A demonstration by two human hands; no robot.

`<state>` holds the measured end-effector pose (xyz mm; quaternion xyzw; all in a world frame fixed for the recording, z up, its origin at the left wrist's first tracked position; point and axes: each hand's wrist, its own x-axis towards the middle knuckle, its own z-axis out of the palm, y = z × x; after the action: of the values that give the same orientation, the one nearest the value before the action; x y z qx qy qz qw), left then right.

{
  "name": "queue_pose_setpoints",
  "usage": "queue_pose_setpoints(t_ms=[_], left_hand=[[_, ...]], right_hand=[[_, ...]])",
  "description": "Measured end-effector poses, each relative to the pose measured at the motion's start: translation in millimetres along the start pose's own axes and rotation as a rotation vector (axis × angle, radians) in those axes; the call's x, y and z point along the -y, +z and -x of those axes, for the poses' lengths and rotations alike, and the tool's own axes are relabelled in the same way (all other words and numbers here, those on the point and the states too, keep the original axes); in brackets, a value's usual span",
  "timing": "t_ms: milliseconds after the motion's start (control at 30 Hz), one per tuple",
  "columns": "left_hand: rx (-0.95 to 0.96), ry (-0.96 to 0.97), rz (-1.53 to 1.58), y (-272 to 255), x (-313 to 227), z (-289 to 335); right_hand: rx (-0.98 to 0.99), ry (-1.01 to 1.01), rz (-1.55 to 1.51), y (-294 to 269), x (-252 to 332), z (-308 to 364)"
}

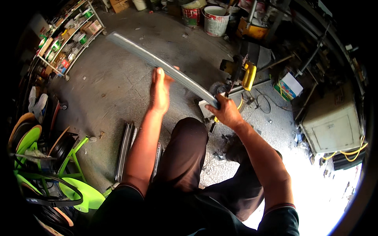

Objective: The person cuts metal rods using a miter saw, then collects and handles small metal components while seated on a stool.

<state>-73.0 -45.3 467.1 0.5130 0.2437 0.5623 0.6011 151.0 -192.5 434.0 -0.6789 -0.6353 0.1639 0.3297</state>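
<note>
Above the floor [106, 88], the right hand [227, 111] clasps the near end of a metal bar [189, 83]; the left hand [160, 92] meets its middle, whether pinching I cannot tell. A yellow-handled machine [249, 76] stands near the right hand; buckets [216, 23] line the floor's far edge.

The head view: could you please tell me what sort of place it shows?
Probably a workshop, judging by the long metallic bar being held, the yellow-handled machine and the rack of containers and boxes.
</note>
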Motion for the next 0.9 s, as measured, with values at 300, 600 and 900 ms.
queue_pose_setpoints(t_ms=[300, 600, 900], left_hand=[[0.035, -0.273, 0.556, 57, 25, -11], [0.083, -0.078, -1.035, -27, 124, -31], [0.694, -0.057, -1.345, -144, 341, 77]], right_hand=[[0.146, 0.108, -0.212, 12, -13, -2], [-0.26, 0.084, -0.203, -70, -18, -21], [-0.323, 0.194, -0.355, -124, -42, -8]])
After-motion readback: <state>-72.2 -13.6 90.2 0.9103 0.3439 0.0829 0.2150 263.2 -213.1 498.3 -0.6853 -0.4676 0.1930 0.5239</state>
